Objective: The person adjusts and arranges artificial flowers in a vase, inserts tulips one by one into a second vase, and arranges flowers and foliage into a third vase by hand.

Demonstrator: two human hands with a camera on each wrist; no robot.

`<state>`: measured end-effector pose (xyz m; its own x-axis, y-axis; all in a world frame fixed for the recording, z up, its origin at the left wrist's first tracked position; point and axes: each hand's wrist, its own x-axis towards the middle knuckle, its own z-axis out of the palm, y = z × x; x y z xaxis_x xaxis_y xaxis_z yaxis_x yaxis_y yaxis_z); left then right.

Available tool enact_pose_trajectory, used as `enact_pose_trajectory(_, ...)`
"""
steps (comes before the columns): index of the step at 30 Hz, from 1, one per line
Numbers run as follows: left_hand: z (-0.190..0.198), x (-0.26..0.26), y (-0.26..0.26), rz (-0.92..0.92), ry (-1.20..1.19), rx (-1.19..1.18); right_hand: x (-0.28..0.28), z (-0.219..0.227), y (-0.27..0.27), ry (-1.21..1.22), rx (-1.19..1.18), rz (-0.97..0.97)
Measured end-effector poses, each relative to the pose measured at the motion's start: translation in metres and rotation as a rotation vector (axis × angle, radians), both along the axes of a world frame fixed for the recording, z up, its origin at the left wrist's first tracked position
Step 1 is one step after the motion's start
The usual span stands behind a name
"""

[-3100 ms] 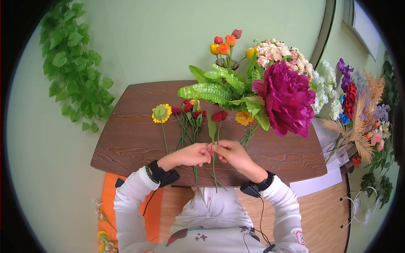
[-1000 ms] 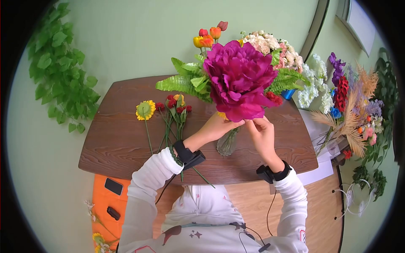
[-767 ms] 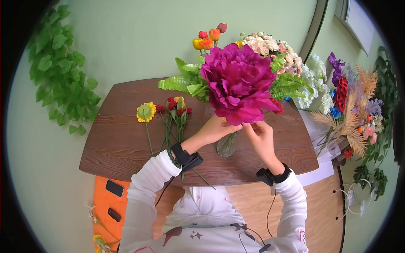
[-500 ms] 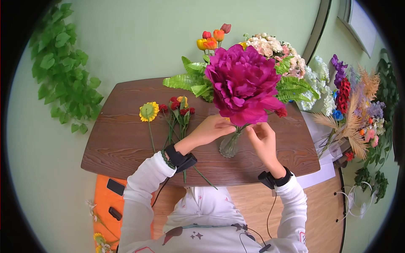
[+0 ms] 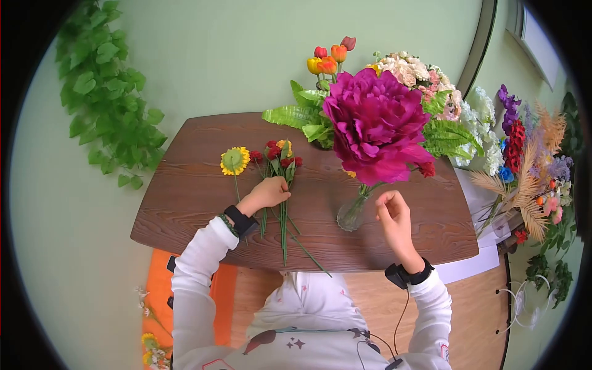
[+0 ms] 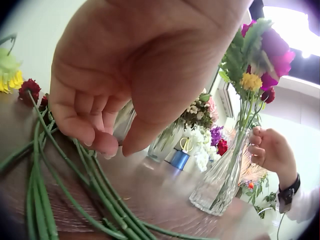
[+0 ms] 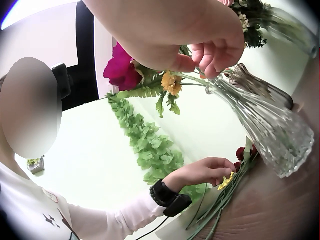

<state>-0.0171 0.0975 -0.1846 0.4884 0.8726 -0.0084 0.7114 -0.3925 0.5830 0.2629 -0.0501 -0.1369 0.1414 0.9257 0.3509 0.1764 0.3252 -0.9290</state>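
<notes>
My left hand (image 5: 267,192) is over a bundle of red flowers (image 5: 272,154) with green stems lying on the dark wooden table (image 5: 191,203). In the left wrist view, its thumb and fingertips hover with a small gap just above the green stems (image 6: 100,185). Loosely curled and holding nothing, my right hand (image 5: 394,222) is just right of the ribbed glass vase (image 5: 350,216). That vase stands upright with a big magenta peony (image 5: 376,126), a red flower (image 5: 426,169) and a yellow flower (image 7: 171,83). A yellow sunflower (image 5: 234,161) lies left of the bundle.
Behind the peony are tulips (image 5: 330,58) and a pale rose bouquet (image 5: 410,71). Blue-handled or blue-based item (image 6: 180,159) with yellow loops stands farther back. More flowers (image 5: 518,154) fill the right side. An ivy strand (image 5: 108,92) hangs on the left wall.
A red flower held in both hands earlier is now in the vase. My left hand has left the peony's stem and moved left to the bundle; my right hand has come away to the vase's right.
</notes>
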Motion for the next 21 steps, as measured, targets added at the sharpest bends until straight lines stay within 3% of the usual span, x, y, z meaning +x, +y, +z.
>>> enact_pose_trajectory(7,-0.003,0.017,-0.006,0.116,0.226,0.100,-0.016,-0.010,-0.001,-0.017,-0.059,0.047)
enact_pose_trajectory(14,-0.011,0.024,0.000,0.147,0.247,0.072,-0.022,-0.013,-0.007,-0.021,-0.067,0.095)
enact_pose_trajectory(16,-0.011,0.026,0.004,0.133,-0.063,-0.171,-0.025,-0.012,-0.008,0.019,-0.060,0.140)
enact_pose_trajectory(21,0.004,0.041,-0.023,0.113,-0.340,-0.212,-0.032,-0.014,-0.003,-0.085,-0.100,0.212)
